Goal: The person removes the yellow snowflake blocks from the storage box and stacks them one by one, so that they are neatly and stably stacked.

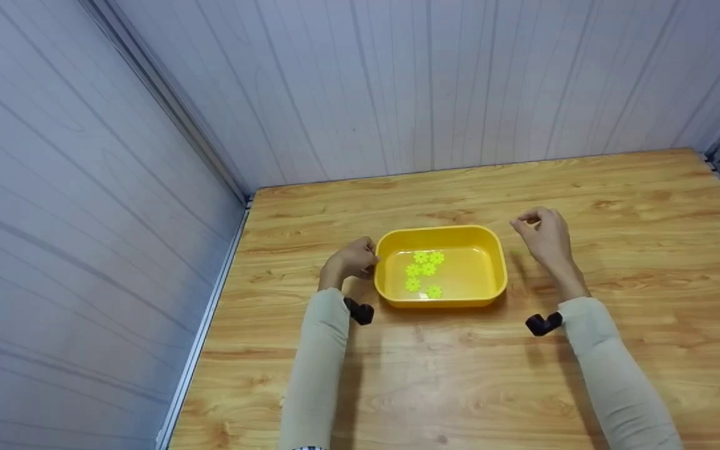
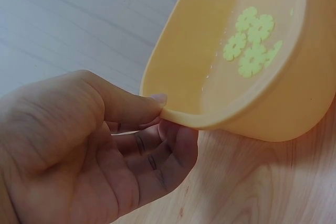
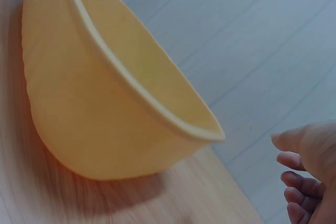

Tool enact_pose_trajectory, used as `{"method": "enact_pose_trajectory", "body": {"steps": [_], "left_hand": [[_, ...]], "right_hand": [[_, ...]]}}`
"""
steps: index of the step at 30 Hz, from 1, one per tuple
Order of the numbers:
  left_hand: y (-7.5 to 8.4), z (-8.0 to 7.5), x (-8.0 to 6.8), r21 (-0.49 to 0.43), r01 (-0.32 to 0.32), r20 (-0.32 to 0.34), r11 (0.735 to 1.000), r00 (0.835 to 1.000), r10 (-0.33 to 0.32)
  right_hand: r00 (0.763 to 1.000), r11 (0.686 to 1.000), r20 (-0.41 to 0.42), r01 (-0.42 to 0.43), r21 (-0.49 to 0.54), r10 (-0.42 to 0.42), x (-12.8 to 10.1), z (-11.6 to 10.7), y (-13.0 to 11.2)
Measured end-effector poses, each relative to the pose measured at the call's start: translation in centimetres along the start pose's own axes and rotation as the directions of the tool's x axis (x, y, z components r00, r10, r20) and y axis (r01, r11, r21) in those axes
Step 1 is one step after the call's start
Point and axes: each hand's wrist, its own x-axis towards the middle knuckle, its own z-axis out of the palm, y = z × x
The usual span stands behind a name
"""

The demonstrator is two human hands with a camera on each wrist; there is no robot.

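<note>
Already five small yellow-green flower-shaped plastic pieces (image 1: 424, 270) lie inside the yellow rounded-rectangle plastic basin (image 1: 496, 262), which sits on the wooden tabletop (image 1: 460, 375) between the hands; no pieces show outside it, so collecting looks finished and only handling the basin seems left. Left hand (image 1: 352, 259): pinches the basin's near rim, thumb on top, fingers curled beneath. Right hand (image 1: 544, 234): just beside the basin's far side, apart from it, fingers loosely curled, holding nothing.
</note>
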Motion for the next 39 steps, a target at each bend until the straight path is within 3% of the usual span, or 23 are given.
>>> {"method": "enact_pose_trajectory", "body": {"steps": [12, 24, 30, 39], "left_hand": [[-0.4, 0.0, 0.0, -0.028, -0.020, -0.015, 0.999, 1.000, 0.020], [-1.6, -0.3, 0.3, -0.212, -0.035, 0.006, 0.977, 0.999, 0.037], [-2.1, -0.3, 0.6, -0.270, -0.035, 0.007, 0.962, 0.999, 0.038], [-2.5, -0.1, 0.6, -0.328, -0.047, 0.006, 0.944, 0.999, 0.052]], "right_hand": [[0.997, 0.998, 0.049, 0.067, 0.011, -0.068, -0.7, 2.2, -2.8], [0.975, 0.980, 0.102, 0.191, 0.046, -0.195, -1.8, 4.5, -3.9], [0.947, 0.971, 0.215, 0.232, 0.054, -0.238, -2.2, 5.6, -4.5], [0.883, 0.966, 0.401, 0.260, 0.016, -0.244, -2.7, 7.1, -4.5]]}}
